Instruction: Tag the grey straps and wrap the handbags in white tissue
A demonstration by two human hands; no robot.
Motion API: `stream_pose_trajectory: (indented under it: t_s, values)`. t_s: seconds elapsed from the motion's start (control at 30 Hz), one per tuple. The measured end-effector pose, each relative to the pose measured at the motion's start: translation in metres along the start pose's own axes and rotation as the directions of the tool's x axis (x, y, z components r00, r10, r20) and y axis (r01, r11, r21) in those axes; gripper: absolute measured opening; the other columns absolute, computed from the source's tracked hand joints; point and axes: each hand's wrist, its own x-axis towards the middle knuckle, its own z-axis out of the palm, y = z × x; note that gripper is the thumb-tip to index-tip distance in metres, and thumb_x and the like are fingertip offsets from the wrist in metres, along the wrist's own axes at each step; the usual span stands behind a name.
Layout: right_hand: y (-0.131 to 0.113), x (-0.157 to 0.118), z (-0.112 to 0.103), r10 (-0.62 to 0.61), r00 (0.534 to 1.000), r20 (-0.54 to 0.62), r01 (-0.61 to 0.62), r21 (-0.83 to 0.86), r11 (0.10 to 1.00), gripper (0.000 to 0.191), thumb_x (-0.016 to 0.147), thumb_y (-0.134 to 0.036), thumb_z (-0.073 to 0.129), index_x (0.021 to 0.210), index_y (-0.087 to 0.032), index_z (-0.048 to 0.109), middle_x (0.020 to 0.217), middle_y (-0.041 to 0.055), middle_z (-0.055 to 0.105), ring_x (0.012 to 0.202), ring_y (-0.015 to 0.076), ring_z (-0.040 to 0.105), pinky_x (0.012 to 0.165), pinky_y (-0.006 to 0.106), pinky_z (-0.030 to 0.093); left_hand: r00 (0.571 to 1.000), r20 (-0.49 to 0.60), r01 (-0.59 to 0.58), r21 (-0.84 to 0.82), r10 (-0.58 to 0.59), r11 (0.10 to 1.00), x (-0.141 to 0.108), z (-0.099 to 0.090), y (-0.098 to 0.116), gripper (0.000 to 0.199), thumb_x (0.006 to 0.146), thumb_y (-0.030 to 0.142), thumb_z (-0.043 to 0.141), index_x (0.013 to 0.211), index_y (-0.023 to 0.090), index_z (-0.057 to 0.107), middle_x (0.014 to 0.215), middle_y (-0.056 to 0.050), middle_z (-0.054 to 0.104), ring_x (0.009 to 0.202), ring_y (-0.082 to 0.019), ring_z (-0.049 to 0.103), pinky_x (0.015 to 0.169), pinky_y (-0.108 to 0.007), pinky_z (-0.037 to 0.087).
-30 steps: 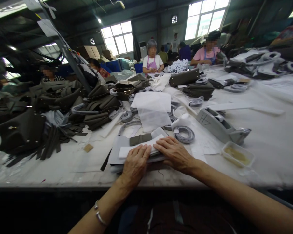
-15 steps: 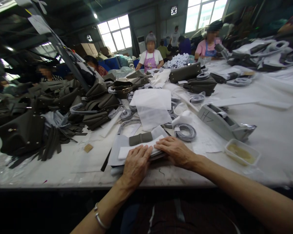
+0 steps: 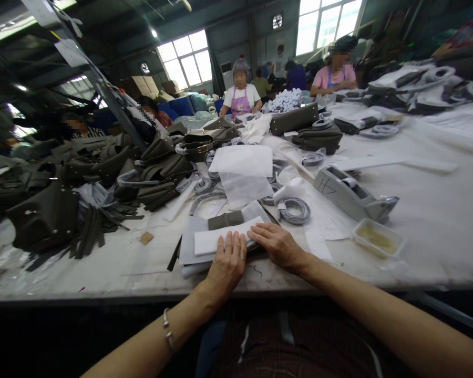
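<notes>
My left hand [image 3: 229, 258] lies on a folded white strip of paper or foam [image 3: 207, 242], fingers stretched out over it. My right hand [image 3: 278, 245] rests on the strip's right end, its fingers flat and pointing left. Beneath the strip is a pale translucent sheet [image 3: 189, 227] on a dark flat item, mostly covered, whose kind I cannot tell. Just beyond the strip, an olive leather-like piece with a raised band [image 3: 225, 220] shows on the sheet. A coil of wrapped strap [image 3: 294, 211] sits past my right hand.
A grey tape dispenser [image 3: 349, 195] and a plastic tub with yellowish contents [image 3: 377, 239] stand at the right. Olive bags [image 3: 43, 215] are heaped at the left. White sheets [image 3: 242, 176] lie ahead. Co-workers [image 3: 241, 97] sit across the table [image 3: 142, 273].
My left hand's fingers have straightened forward over the white strip, which now shows more of its face. My right hand stays at its right end. The view has shifted slightly.
</notes>
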Motion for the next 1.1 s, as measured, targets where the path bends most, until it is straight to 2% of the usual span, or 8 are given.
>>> stream_pose_trajectory:
  t_s: [0.13, 0.27, 0.53, 0.73, 0.8, 0.9, 1.0, 1.1]
  values:
    - [-0.006, 0.001, -0.009, 0.007, 0.993, 0.118, -0.003, -0.038, 0.999, 0.044, 0.088, -0.014, 0.056, 0.132, -0.01, 0.055, 0.133, 0.0161, 0.061, 0.124, 0.0305, 0.054, 0.104, 0.048, 0.044, 0.997, 0.035, -0.059, -0.078, 0.061, 0.995, 0.009, -0.001, -0.008, 0.043, 0.092, 0.006, 0.04, 0.133, -0.002, 0.051, 0.129, -0.028, 0.059, 0.122, -0.036, 0.058, 0.098, -0.05, 0.049]
    - [-0.017, 0.008, -0.017, 0.055, 0.979, 0.194, -0.029, -0.135, 0.99, 0.07, 0.079, -0.032, 0.075, 0.139, -0.01, 0.048, 0.142, 0.0196, 0.053, 0.129, 0.0386, 0.047, 0.105, 0.057, 0.039, 0.996, 0.001, -0.091, -0.137, 0.092, 0.986, 0.013, -0.003, -0.022, 0.044, 0.09, 0.008, 0.042, 0.133, 0.0, 0.05, 0.127, -0.025, 0.061, 0.118, -0.034, 0.059, 0.096, -0.047, 0.05]
    - [-0.023, 0.02, -0.005, 0.067, 0.986, 0.155, -0.019, -0.294, 0.956, 0.042, 0.097, -0.012, 0.042, 0.139, -0.013, 0.049, 0.136, 0.0183, 0.057, 0.125, 0.0372, 0.049, 0.099, 0.058, 0.039, 0.997, -0.036, -0.075, -0.153, 0.07, 0.985, 0.014, -0.002, -0.038, 0.049, 0.084, 0.008, 0.042, 0.132, 0.002, 0.05, 0.126, -0.023, 0.061, 0.117, -0.032, 0.059, 0.096, -0.044, 0.05]
    - [-0.016, 0.044, -0.017, 0.029, 0.975, 0.222, 0.027, -0.245, 0.969, 0.034, 0.099, -0.012, 0.039, 0.128, -0.01, 0.055, 0.121, 0.0173, 0.065, 0.103, 0.0279, 0.061, 0.083, 0.042, 0.05, 0.998, -0.061, 0.009, -0.173, -0.02, 0.985, 0.012, -0.005, -0.037, 0.059, 0.078, 0.017, 0.054, 0.135, 0.002, 0.046, 0.133, -0.022, 0.058, 0.124, -0.036, 0.054, 0.103, -0.05, 0.045]
    - [-0.018, 0.052, -0.023, 0.026, 0.969, 0.245, 0.032, -0.229, 0.973, 0.03, 0.097, -0.013, 0.043, 0.124, -0.01, 0.056, 0.115, 0.0163, 0.066, 0.097, 0.0262, 0.062, 0.077, 0.038, 0.051, 0.989, -0.124, 0.055, -0.19, -0.08, 0.98, 0.012, -0.002, -0.035, 0.059, 0.079, 0.021, 0.058, 0.134, 0.002, 0.046, 0.131, -0.022, 0.059, 0.124, -0.036, 0.054, 0.104, -0.052, 0.043]
    - [-0.026, 0.06, -0.032, 0.032, 0.96, 0.278, 0.031, -0.219, 0.975, 0.027, 0.094, -0.016, 0.05, 0.12, -0.012, 0.057, 0.109, 0.0144, 0.067, 0.094, 0.0242, 0.063, 0.076, 0.035, 0.052, 0.948, -0.294, 0.065, -0.199, -0.123, 0.978, 0.01, 0.004, -0.035, 0.042, 0.086, 0.018, 0.053, 0.127, 0.005, 0.052, 0.119, -0.018, 0.066, 0.113, -0.031, 0.062, 0.099, -0.047, 0.048]
    - [-0.036, 0.058, -0.045, 0.036, 0.961, 0.274, 0.008, -0.158, 0.987, 0.032, 0.092, -0.02, 0.056, 0.123, -0.016, 0.056, 0.115, 0.0127, 0.067, 0.105, 0.0237, 0.061, 0.088, 0.036, 0.051, 0.907, -0.401, 0.038, -0.233, -0.132, 0.972, 0.005, 0.003, -0.037, 0.037, 0.092, 0.011, 0.042, 0.126, 0.009, 0.054, 0.115, -0.014, 0.068, 0.108, -0.026, 0.064, 0.094, -0.04, 0.05]
    - [-0.034, 0.047, -0.064, 0.04, 0.986, 0.162, -0.054, 0.082, 0.995, 0.039, 0.089, -0.026, 0.064, 0.126, -0.018, 0.055, 0.125, 0.0105, 0.064, 0.118, 0.0229, 0.057, 0.101, 0.036, 0.046, 0.879, -0.444, 0.046, -0.279, -0.171, 0.959, -0.005, -0.001, -0.04, 0.039, 0.093, 0.009, 0.036, 0.127, 0.012, 0.055, 0.117, -0.01, 0.069, 0.109, -0.023, 0.064, 0.094, -0.036, 0.049]
